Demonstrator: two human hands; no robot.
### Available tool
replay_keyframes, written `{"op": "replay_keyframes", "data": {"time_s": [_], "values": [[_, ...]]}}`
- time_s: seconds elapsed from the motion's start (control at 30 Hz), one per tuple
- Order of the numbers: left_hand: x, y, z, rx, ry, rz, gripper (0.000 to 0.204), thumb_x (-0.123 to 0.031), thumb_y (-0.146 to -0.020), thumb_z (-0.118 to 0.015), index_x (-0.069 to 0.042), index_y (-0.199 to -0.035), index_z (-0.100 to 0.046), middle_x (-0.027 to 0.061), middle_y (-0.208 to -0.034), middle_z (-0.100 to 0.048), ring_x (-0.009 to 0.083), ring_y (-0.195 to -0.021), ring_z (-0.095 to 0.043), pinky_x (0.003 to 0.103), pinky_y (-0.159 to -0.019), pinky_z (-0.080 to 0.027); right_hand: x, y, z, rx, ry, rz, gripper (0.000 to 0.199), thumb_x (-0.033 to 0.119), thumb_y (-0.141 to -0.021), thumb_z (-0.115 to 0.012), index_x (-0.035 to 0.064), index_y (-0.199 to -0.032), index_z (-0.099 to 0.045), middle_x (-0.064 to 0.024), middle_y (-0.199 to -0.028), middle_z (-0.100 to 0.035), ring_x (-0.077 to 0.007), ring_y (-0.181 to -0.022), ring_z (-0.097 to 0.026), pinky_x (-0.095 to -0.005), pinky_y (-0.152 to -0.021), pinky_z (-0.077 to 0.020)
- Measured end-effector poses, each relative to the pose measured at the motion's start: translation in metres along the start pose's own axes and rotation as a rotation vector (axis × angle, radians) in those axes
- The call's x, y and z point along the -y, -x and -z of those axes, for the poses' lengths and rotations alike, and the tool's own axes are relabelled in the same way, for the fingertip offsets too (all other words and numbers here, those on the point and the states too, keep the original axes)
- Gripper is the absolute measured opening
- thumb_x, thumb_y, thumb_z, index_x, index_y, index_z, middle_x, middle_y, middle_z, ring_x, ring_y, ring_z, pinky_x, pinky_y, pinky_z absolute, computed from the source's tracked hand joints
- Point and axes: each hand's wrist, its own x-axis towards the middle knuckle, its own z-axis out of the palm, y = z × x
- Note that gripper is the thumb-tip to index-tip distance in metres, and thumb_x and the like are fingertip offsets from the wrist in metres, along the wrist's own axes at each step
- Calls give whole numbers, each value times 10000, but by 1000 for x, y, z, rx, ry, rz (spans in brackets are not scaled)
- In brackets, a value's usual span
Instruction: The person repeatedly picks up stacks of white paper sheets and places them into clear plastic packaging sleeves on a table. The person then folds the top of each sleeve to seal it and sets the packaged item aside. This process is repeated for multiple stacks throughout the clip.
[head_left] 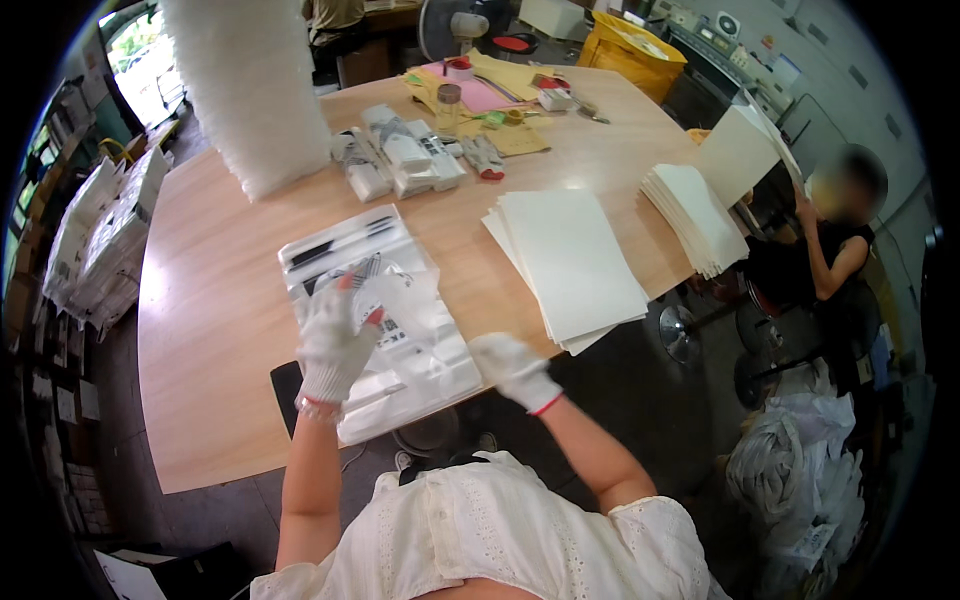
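Observation:
A stack of clear plastic bags [430, 372] with black and printed markings lies at the table's front edge. My left hand [335, 345], in a white knit glove with orange-red fingertips, rests over the bags; its thumb and forefinger are apart against the loose, wrinkled film of the top bag. Just right of the stack, my right hand [512, 368] is at the table edge in a similar white glove with a red cuff. Its fingers point toward the bags and are blurred, so their grip is unclear. A pile of white sheets [570, 262] lies farther right.
Behind the bags are plastic-wrapped packs [400, 155] and a tall white padded block [245, 95]. A second sheet pile [692, 215] sits at the right edge, where a seated person [825, 250] holds up a white sheet. A dark flat object [286, 392] pokes out under the bags.

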Motion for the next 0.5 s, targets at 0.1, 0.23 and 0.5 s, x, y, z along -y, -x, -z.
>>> {"op": "replay_keyframes", "data": {"time_s": [0.1, 0.23, 0.5], "values": [[-17, 21, 19, -156, 139, 86, 386, -102, -711, -697, -52, -1068, -558, 80, -970, -625, 282, -895, -591, 350, -858, -437, -65, 35, 58, 6, 806, -254, 654, 249, -739, -677, 56, -1297, -397, -168, -1243, -485, -324, -1173, -443, -386, -986, -372], [-55, 44, 18, -54, 331, -32, 298, -40, -692, -685, -68, -978, -603, 76, -919, -623, 254, -757, -602, 329, -650, -485, -132, 56, 98, 185, 419, -427, 870, 400, -702, -706, 71, -1379, -271, -153, -1280, -470, -317, -1197, -426, -387, -993, -366], [-131, 72, -92, 783, 1330, 455, 233, -178, -909, -469, -36, -1054, -583, 69, -976, -647, 177, -845, -617, 303, -724, -490, -126, 49, 112, -146, 352, -336, 205, 277, -858, -525, 103, -963, -554, -137, -852, -625, -364, -780, -596, -443, -663, -489]]}}
